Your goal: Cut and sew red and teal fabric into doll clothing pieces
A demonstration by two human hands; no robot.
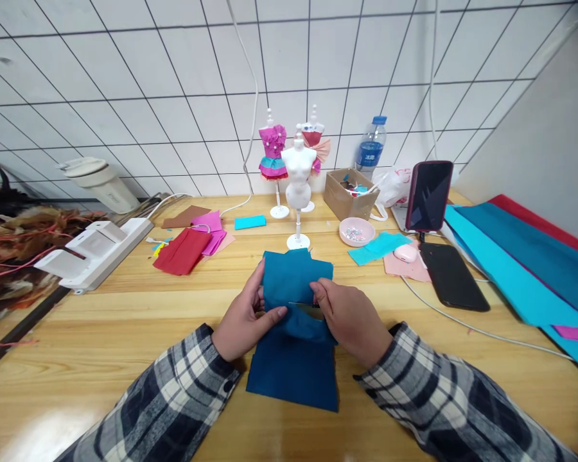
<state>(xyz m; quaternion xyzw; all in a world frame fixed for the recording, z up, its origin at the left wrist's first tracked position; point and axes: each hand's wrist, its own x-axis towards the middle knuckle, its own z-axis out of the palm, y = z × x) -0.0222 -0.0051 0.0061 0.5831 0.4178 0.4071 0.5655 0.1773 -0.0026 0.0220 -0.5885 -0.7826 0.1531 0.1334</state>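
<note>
A teal piece of fabric [293,372] hangs between my hands above the table, its lower part spread toward me. My left hand [245,314] grips its left side, thumb in front and fingers behind. At the right side, my right hand [349,314] is closed with its thumb pressed on the fabric. A gap shows between the upper and lower parts near my right fingers. Along that gap runs a thin dark, blade-like line; what it belongs to is hidden. Just beyond the fabric stands a bare white miniature dress form [298,170].
Two dressed miniature forms, one in a magenta dress [273,151], stand behind. To the right are a cardboard box [349,196], a pink bead dish [357,232], a phone [453,276] and fabric sheets [525,269]. Red fabric [182,250] and a power strip [99,253] lie left.
</note>
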